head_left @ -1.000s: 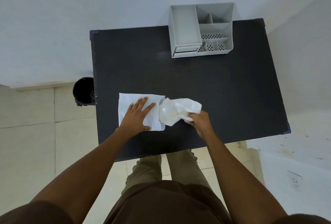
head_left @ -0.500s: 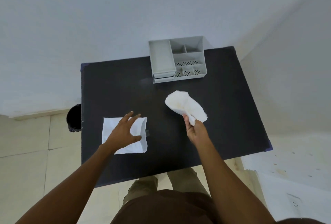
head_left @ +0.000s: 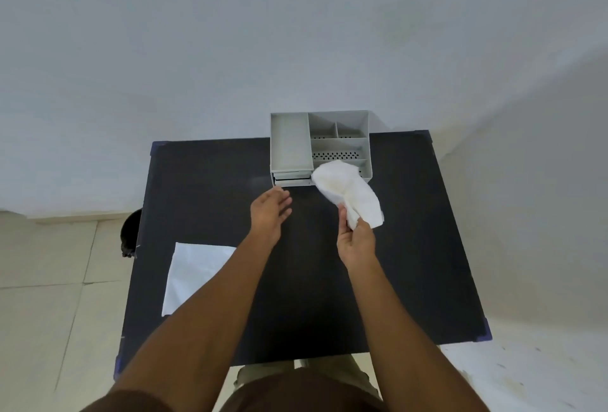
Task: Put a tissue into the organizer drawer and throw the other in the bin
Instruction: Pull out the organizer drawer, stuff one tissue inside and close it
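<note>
The right hand (head_left: 357,240) pinches a crumpled tissue (head_left: 348,192) by its near end, the wad rising away toward the organizer (head_left: 320,148) and covering its front right corner. The left hand (head_left: 269,212), fingers spread and empty, hovers just short of the small closed drawers (head_left: 292,177) at the organizer's front left, so it is the nearer hand to pull one out. The flat tissue (head_left: 194,275) lies well behind, near the table (head_left: 411,247) edge (beside the floor bin (head_left: 130,234)). Bare tabletop in front leaves a drawer room to slide out.
</note>
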